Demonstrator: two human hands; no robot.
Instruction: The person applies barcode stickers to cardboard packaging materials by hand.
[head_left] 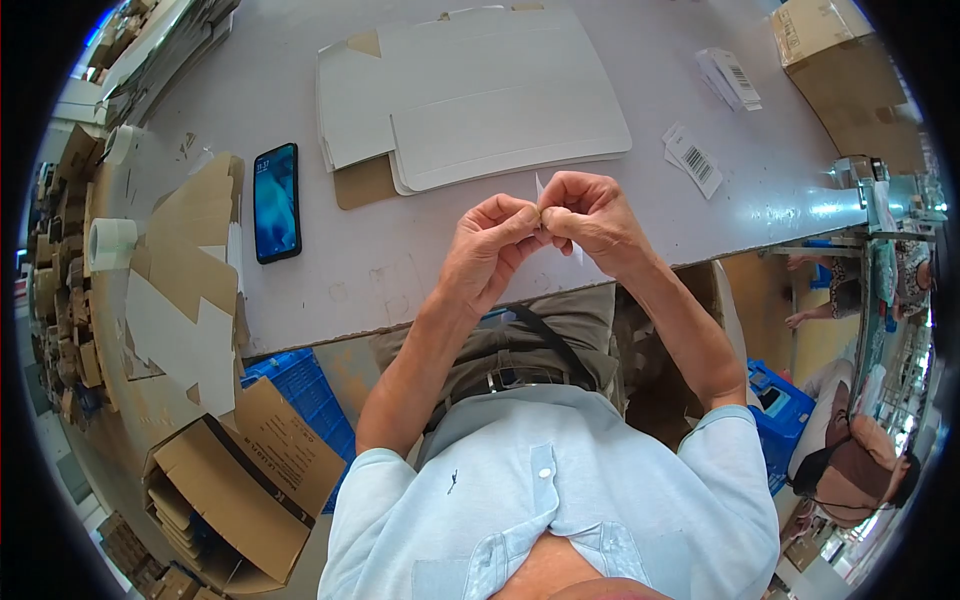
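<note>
Both hands meet near the front edge of the table (pixel 720 215), fingertips almost touching. Left hand (pixel 488 245) and right hand (pixel 597 222) each seem to pinch, thumb against finger, the same thin white slip (pixel 540 187), whose tip pokes up between them. Most of it is hidden by the fingers, so I cannot tell whether it is paper or film, or whether something small is caught with it.

Such a fine pinch could fail easily. If the hands pull against each other, the slip could tear or crease; if one thumb rolls off, it could drop. Because the grip sits so close to the edge, a dropped piece might miss the table and land on the trousers (pixel 480 350) or the floor.

Just beyond the knuckles lies a stack of white cardboard sheets (pixel 510 110); a forward jerk could nudge the top ones askew. Loose barcode labels (pixel 693 162) lie on the right, where a sweep of the right forearm might scatter them. Off to the left, well apart from the left hand, a phone (pixel 277 203) lies face up, so a knock there seems unlikely.
</note>
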